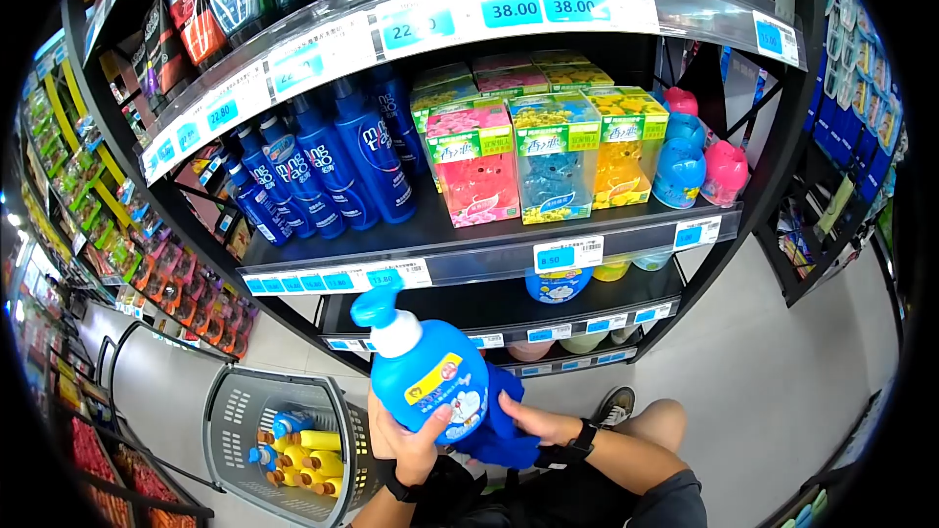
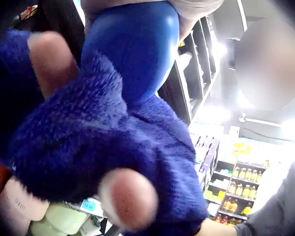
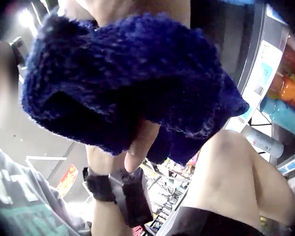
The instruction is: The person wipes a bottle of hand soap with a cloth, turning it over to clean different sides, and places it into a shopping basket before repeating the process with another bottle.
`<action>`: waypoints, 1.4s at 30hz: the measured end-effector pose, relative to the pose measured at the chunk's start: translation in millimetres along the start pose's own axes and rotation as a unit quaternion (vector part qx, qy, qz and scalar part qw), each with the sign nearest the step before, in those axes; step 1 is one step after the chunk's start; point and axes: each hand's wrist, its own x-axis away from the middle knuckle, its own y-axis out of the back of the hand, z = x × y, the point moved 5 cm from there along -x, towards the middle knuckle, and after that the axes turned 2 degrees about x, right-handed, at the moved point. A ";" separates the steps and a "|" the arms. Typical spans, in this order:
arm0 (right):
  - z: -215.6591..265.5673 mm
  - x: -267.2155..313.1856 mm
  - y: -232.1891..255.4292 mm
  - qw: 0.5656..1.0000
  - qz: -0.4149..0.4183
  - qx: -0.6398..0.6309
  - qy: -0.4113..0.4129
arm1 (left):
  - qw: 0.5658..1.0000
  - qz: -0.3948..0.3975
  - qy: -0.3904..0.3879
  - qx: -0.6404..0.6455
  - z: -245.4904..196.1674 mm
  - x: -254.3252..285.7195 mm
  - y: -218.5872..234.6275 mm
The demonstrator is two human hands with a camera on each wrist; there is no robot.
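In the head view my left hand grips a blue pump bottle, its thumb across the front by the yellow label. The bottle leans slightly, with its light blue pump head at the upper left. My right hand holds a fuzzy dark blue cloth against the bottle's lower right side. Fingers press into the bunched cloth beneath the blue bottle in the left wrist view. From the right wrist, folds of cloth hide most of the right hand's fingers.
A shelf ahead carries dark blue bottles, boxed items and pink and blue containers. On its lower level sits a blue container. A grey basket with yellow and blue bottles stands on the floor at left.
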 end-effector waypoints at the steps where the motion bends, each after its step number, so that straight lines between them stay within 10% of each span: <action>1: -5.7 1.5 -6.9 0.998 0.049 0.000 -0.034 | 0.999 -0.021 -0.029 -0.024 8.7 -0.7 7.7; 10: 2.4 -6.5 -10.6 0.980 -0.175 0.011 0.091 | 0.998 -0.059 0.022 -0.012 27.0 -0.8 3.2; 14: 31.2 1.6 2.6 0.912 -0.207 0.263 0.237 | 0.998 -0.049 0.027 -0.016 19.4 3.5 -3.5; 20: 65.8 26.4 -29.6 0.677 -0.197 0.612 0.358 | 0.990 0.064 0.123 -0.012 31.3 10.6 -9.2; 24: 64.7 27.0 -45.2 0.552 -0.142 0.780 0.257 | 0.988 0.086 0.130 -0.016 47.6 10.9 5.4; 29: 77.4 29.5 -34.9 0.628 -0.178 0.639 0.408 | 0.986 0.111 0.111 -0.058 33.0 9.2 -4.5; 33: 48.0 20.8 23.8 0.954 -0.105 0.194 0.203 | 0.977 0.149 0.134 -0.073 11.3 8.2 -18.9; 42: 39.4 6.0 19.9 0.986 -0.099 -0.092 0.097 | 0.984 0.128 0.120 0.000 14.2 18.8 -18.1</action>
